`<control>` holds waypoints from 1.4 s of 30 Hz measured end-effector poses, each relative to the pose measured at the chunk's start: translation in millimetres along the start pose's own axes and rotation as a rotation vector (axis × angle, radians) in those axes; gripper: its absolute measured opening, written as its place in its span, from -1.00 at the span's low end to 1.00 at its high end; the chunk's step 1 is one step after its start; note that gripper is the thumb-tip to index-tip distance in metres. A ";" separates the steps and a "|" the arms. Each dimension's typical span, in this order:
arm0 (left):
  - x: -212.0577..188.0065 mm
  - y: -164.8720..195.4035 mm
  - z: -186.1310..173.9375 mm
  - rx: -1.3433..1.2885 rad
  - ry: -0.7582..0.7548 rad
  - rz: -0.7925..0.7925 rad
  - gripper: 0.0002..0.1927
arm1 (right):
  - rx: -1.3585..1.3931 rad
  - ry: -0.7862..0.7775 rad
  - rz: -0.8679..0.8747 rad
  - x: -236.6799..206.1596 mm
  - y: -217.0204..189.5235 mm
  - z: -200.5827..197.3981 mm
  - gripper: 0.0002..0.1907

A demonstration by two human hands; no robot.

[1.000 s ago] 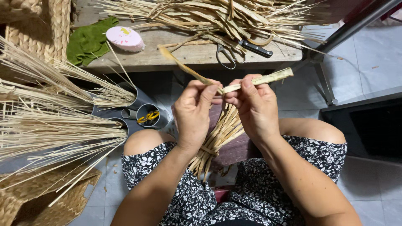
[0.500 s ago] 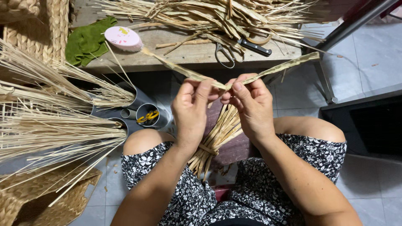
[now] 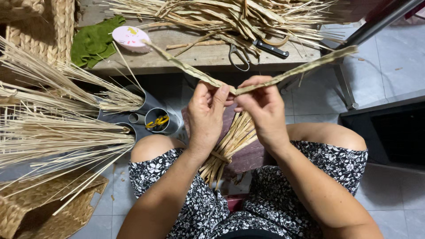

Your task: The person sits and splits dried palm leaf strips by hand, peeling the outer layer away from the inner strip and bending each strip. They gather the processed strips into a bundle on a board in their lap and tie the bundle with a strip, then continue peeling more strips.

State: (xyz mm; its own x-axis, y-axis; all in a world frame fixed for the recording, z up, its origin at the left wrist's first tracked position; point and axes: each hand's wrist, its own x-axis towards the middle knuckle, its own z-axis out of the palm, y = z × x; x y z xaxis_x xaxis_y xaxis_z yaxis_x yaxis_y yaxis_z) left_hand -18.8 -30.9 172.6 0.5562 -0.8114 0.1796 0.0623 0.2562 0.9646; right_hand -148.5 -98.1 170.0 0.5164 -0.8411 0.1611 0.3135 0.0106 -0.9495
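My left hand (image 3: 207, 116) and my right hand (image 3: 262, 111) meet in front of me, both pinching one long dried straw strip (image 3: 305, 67) at its middle. The strip spreads out to both sides, its left end rising toward the pink round box (image 3: 130, 37) and its right end toward the metal table leg (image 3: 376, 24). Below my hands a tied bundle of straw stalks (image 3: 230, 144) lies between my knees. Scissors (image 3: 252, 49) rest on the wooden bench (image 3: 177, 59) under a pile of loose straw (image 3: 230, 17).
Bunches of thin pale reeds (image 3: 57, 132) stand in grey tubes (image 3: 157, 119) at the left. A green cloth (image 3: 93, 42) lies on the bench. Woven baskets sit at the top left (image 3: 44, 22) and bottom left (image 3: 40, 208). A dark box (image 3: 394, 132) stands at the right.
The straw strip has been drawn out longer on both sides, its ends now reaching farther left and right. My hands stayed together and rose slightly.
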 end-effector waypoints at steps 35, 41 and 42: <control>-2.0 -12.3 2.1 -0.123 -0.051 -0.123 -0.82 | 0.429 0.065 0.101 8.8 8.8 -7.6 -0.87; 1.4 -16.4 -4.0 -0.171 0.016 -0.139 -0.81 | 0.152 0.055 0.149 3.2 5.0 -6.1 -0.82; 0.5 -16.7 -4.4 -0.152 0.005 -0.111 -0.81 | 0.009 0.041 0.146 1.9 5.7 -5.6 -0.78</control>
State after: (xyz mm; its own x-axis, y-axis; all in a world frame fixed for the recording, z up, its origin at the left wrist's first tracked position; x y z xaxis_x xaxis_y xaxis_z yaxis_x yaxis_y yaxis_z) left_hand -16.0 -33.3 155.7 0.5432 -0.8365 0.0725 0.2474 0.2419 0.9382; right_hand -150.3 -102.6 163.4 0.5239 -0.8517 0.0102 0.2444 0.1388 -0.9597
